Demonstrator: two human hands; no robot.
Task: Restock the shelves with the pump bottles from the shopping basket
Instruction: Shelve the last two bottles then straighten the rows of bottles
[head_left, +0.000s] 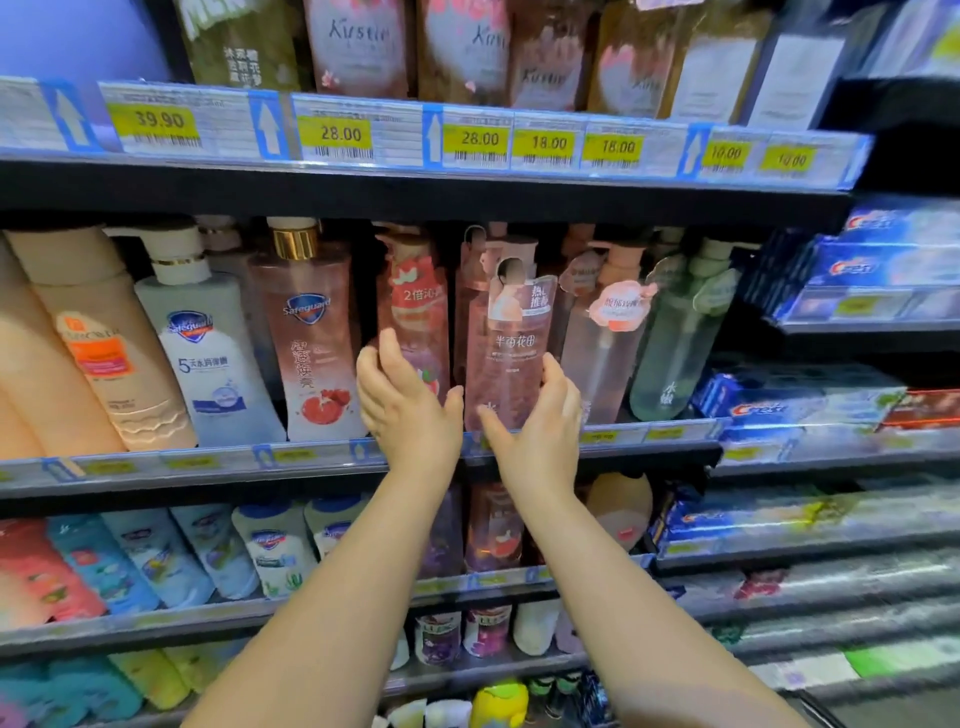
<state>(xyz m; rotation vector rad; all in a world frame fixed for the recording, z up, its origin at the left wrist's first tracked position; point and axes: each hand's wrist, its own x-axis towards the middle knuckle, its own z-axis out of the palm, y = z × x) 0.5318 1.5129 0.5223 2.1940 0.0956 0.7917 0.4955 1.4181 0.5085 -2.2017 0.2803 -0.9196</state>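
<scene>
Hands spread, left hand (402, 402), right hand (540, 415), flanking upright clear pink pump bottle (511, 358), grip loose.

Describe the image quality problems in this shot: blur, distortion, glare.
Head view: wide-angle bending bows the yellow price-tag rail and leans the edge bottles; the toothpaste boxes at right smear into streaks; the clear pink pump bottle between both hands stays readable; no harsh glare.

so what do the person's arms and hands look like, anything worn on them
Both arms are bare as far as the frame shows: no sleeves or gloves, and no watch, bracelet or rings visible on the left hand or the right hand. Fingernails are hard to make out.
</scene>
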